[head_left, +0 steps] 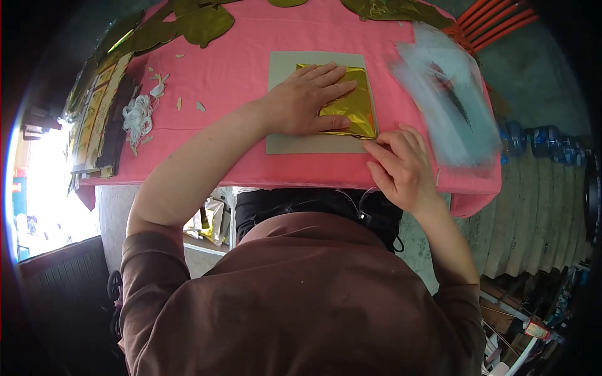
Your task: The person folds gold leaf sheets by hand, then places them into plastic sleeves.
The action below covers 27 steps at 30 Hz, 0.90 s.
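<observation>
A gold foil sheet lies on a grey square board on the pink-covered table. My left hand rests flat across the foil, fingers stretched toward its far right and the thumb out near its lower part. At the foil's near right corner is my right hand, its index fingertip right at the corner. The thumb of that hand is apart from the index finger, and the other fingers are loosely bent. Much of the foil's left side is hidden under my left hand.
White string and small scraps lie left on the pink cloth, near stacked printed pieces. Clear plastic bags cover the right side. Gold-green shapes line the far edge; blue bottles stand beyond the table.
</observation>
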Available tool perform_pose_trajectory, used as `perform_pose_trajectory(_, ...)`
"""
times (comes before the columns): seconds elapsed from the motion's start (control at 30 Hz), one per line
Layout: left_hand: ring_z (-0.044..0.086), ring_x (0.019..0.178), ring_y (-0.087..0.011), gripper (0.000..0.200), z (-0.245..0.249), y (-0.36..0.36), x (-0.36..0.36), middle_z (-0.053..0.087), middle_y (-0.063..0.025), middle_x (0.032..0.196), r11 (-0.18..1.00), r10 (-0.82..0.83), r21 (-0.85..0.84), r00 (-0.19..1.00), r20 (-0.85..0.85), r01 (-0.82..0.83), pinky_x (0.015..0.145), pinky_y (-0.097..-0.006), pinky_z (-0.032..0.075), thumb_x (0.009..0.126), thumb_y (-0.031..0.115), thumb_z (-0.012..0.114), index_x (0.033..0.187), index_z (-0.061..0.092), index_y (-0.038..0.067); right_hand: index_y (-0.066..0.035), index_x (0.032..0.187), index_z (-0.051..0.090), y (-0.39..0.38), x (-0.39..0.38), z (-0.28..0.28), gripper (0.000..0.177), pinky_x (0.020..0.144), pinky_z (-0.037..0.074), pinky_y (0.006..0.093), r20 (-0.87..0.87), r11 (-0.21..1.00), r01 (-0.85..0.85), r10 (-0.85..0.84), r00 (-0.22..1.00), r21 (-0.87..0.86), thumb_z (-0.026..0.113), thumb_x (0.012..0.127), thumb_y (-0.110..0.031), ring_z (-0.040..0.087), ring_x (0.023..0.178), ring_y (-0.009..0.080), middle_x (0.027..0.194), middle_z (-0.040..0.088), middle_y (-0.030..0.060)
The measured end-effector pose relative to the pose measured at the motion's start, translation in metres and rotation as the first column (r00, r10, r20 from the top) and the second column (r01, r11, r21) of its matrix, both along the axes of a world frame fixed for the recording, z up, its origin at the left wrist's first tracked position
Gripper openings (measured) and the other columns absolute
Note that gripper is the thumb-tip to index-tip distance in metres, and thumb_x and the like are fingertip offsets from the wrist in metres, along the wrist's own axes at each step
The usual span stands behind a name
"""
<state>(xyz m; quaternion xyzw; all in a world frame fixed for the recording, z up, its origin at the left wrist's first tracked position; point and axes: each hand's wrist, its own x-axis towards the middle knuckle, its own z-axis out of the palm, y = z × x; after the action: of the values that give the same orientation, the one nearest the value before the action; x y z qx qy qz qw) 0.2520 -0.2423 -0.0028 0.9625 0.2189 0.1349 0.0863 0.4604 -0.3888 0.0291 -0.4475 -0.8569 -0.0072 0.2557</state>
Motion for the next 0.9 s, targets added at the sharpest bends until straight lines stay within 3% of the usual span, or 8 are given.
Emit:
perform_pose_trajectory(0.33,0.024,0.138,-0.0348,0.069,-0.0042,0.0005,0.0004,0.030,-0.0182,0.147,1.000,0.010,0.024,1.000,0.020,-0.010,0.112,-0.0464,0.020,0.089,0.056,0.048,0.141,0.036,0.012,-0.002,0.103,0.065,-0.0025,-0.0008,-0.0012,0.033,0.100,0.034,0.0505,0.041,0.999,0.036,-0.034,0.999,-0.033,0.066,0.073,-0.015,0.055,0.091,0.0277,0.095,0.055,0.0100)
perform_pose_trajectory(0.9,0.028,0.136,-0.0359,0.068,-0.0058,-0.0006,-0.0006,0.032,-0.0190,0.146,1.000,0.003,0.031,0.998,0.069,-0.005,0.111,-0.0472,0.022,0.088,0.053,0.052,0.139,0.039,0.011,0.001,0.102,0.064,-0.0001,0.0027,-0.0024,0.033,0.101,0.034,0.0532,0.048,1.000,0.015,-0.015,0.999,-0.013,0.064,0.077,-0.021,0.055,0.087,0.0289,0.094,0.055,0.0115)
